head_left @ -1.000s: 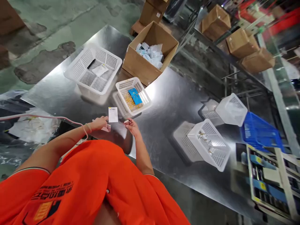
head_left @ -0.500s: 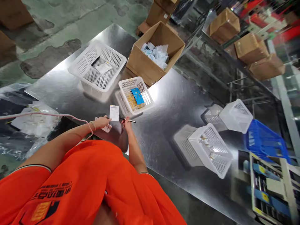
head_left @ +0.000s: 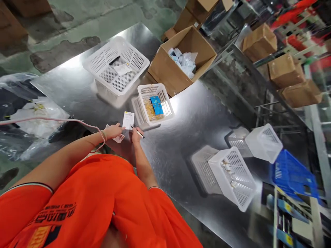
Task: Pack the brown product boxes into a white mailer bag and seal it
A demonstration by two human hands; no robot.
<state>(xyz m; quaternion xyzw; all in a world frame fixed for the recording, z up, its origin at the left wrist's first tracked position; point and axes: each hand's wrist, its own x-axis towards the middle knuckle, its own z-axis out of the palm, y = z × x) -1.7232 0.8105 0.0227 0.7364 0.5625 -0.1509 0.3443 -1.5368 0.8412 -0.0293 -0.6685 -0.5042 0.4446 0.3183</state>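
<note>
Well, left hand (head_left: 113,131): fingers narrowly closed, holding a white printed slip (head_left: 128,120) upright, with a small printed card (head_left: 118,138) tucked beneath the palm.
Right hand (head_left: 136,135): narrow pinch on a black pen (head_left: 139,133), its tip just beside the slip's lower edge.
Hands: close together, above a steel table (head_left: 196,113), near its edge.
Left wrist: a thin bracelet (head_left: 103,134), with a pink cable (head_left: 57,120) running behind the forearm.
Nearest basket: a small white plastic basket (head_left: 154,103), just ahead of the hands, holding a blue card (head_left: 156,105) on yellowish strands.
Farther on the table: a larger white basket (head_left: 116,67) with paper inside; a cardboard box (head_left: 181,62) of bagged items; two more white baskets (head_left: 232,179) (head_left: 263,143); a blue basket (head_left: 293,175).
</note>
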